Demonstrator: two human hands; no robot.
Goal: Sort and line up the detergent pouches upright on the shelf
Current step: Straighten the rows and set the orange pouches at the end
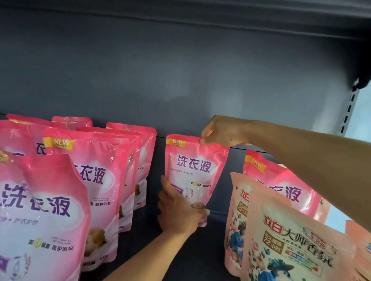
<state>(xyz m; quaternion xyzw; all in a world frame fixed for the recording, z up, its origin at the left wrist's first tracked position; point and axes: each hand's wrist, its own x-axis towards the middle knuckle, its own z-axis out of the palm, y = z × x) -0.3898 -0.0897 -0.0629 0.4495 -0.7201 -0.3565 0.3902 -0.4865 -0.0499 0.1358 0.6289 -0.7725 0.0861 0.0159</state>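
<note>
1. Nearest, at the front edge of the dark grey metal shelf [174,258], stand glossy soft-plastic pouches: a bulging bright pink detergent pouch [40,218] with purple lettering towards the left end, and a peach-coloured floral pouch [290,249] with a blue bird print towards the right end.
2. Behind the left one, more pink pouches [96,178] stand in rows, tops crinkled.
3. Mid-shelf, in the gap between the groups, a single upright pink pouch with a yellow "NEW" corner [191,173] sits alone.
4. The left hand [178,213] grips its lower left corner, fingers curled round the base.
5. The right hand [219,131] pinches its flat sealed top edge.
6. Farthest, another pink pouch [285,184] leans behind the peach ones, near the matte back panel [183,75].
</note>
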